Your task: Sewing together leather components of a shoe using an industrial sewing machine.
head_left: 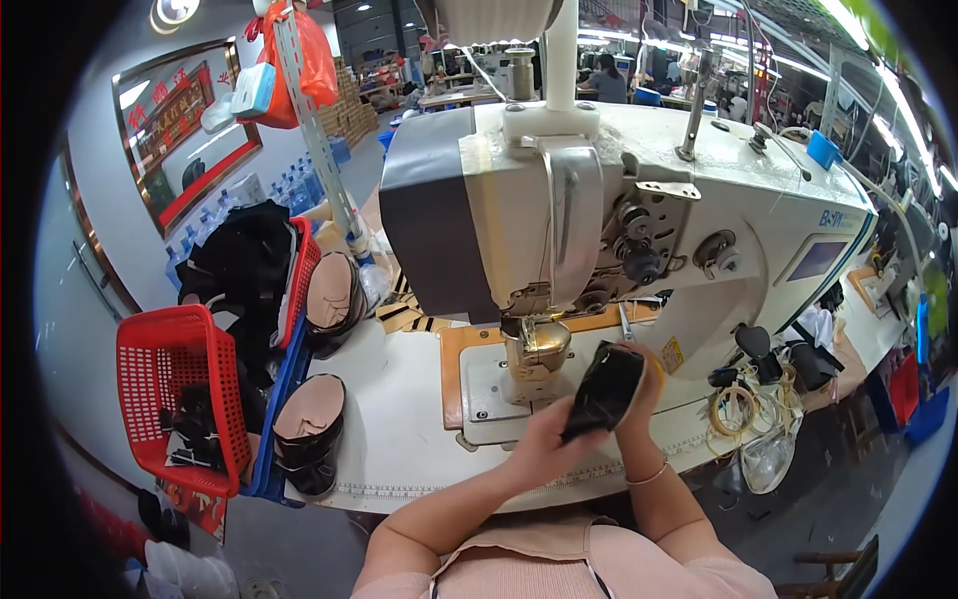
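In front of the sewing machine's post, both my hands hold a glossy black shoe upper [606, 389] with a pale edge, tilted above the white table. My left hand [554, 439] grips its lower left end, with the fingers partly behind it. Around its right side is my right hand [647, 394], fingers mostly hidden. The white post-bed sewing machine [639, 180] stands just beyond, its brass-coloured presser area [544, 344] to the left of the upper. Two stacks of black uppers with beige lining, a near one [309, 424] and a far one [334, 295], sit on the table's left side.
A red basket [205, 329] with black scraps hangs at the left, beside a blue crate [284, 419] and black material [239, 265]. Tape rolls [733, 409] and a plastic bag [768, 459] lie at the right edge. A ruler strip [399, 491] runs along the table's front edge.
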Demonstrator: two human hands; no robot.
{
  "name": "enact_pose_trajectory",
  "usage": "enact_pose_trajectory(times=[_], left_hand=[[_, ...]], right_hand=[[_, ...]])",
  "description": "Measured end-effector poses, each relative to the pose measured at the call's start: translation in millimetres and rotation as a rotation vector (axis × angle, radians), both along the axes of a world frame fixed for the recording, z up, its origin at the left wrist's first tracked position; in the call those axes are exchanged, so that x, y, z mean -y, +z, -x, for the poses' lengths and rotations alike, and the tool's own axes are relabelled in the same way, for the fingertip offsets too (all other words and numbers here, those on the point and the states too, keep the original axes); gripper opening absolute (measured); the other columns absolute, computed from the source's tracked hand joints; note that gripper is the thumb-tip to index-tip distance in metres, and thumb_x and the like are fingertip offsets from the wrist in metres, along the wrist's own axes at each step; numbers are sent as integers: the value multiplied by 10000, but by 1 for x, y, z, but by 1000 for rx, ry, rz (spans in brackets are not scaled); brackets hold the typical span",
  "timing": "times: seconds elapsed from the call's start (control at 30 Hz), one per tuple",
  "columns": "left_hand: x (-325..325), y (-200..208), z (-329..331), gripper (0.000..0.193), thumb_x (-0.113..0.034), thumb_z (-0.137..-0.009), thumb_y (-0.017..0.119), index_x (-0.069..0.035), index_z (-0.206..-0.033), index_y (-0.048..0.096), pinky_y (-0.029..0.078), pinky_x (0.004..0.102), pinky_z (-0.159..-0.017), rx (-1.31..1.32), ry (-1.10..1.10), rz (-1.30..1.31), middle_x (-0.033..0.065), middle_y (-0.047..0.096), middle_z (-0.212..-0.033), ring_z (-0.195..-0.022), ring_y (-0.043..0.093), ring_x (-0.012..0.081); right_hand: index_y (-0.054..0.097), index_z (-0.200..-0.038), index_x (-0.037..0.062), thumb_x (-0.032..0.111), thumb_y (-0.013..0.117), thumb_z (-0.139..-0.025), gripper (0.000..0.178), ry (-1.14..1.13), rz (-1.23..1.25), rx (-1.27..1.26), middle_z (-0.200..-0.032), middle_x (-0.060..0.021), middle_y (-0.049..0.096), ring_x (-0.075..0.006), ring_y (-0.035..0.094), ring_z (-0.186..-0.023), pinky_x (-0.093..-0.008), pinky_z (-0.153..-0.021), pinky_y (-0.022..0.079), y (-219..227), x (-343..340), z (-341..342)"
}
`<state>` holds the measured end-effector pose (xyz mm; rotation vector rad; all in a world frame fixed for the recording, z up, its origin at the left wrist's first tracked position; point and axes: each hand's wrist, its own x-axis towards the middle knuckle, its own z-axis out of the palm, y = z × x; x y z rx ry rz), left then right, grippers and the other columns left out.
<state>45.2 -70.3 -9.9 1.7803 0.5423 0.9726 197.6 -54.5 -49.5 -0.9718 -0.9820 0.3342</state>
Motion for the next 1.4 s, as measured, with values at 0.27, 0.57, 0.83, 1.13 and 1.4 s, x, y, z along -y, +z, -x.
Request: enact_pose_trajectory(times=[0.27, 0.57, 0.83, 1.13, 1.4], left_hand=[[-49, 42, 28, 235, -233, -782, 683, -9, -833, 635, 446, 224, -565, -281, 60, 310, 19, 624, -674, -620, 549, 56], [-72, 26, 51, 262, -157, -815, 623, 17, -1010, 610, 500, 221, -609, 119, 14, 734, 53, 641, -826, -638, 598, 100], [-84, 23, 43, 178, -160, -807, 619, -45, -930, 561, 477, 218, -527, 242, 169, 712, 17, 597, -833, -679, 576, 72], [-70, -5, 30, 66, -55, -836, 579, -49, -855, 515, 458, 203, -651, 687, 277, 678, 30, 584, -812, -728, 564, 84], [-73, -2, 38, 82, -74, -835, 582, -50, -889, 525, 490, 228, -674, 628, 212, 731, 26, 592, -833, -741, 584, 101]], right_hand=[[601, -1012, 72, -112, 585, -683, 378, -287, -167, 523, -896, -78, 590, -150, 566, -738, -239, -573, 440, 27, -5, -5], [663, -840, 81, -102, 598, -660, 265, -171, -148, 803, -803, -97, 612, -250, 607, -699, -301, -580, 477, 50, -34, 5], [627, -926, 19, 110, 648, -754, 196, 82, -36, 821, -824, -133, 643, -312, 608, -820, -371, -735, 463, 71, -77, -3], [663, -788, 28, 59, 713, -677, 126, -42, -154, 677, -616, -85, 618, -217, 563, -496, -289, -459, 392, 64, -44, 36], [637, -785, 14, 131, 658, -729, 131, 50, 109, 974, -637, -106, 597, -313, 544, -533, -361, -476, 420, 67, -48, 16]])
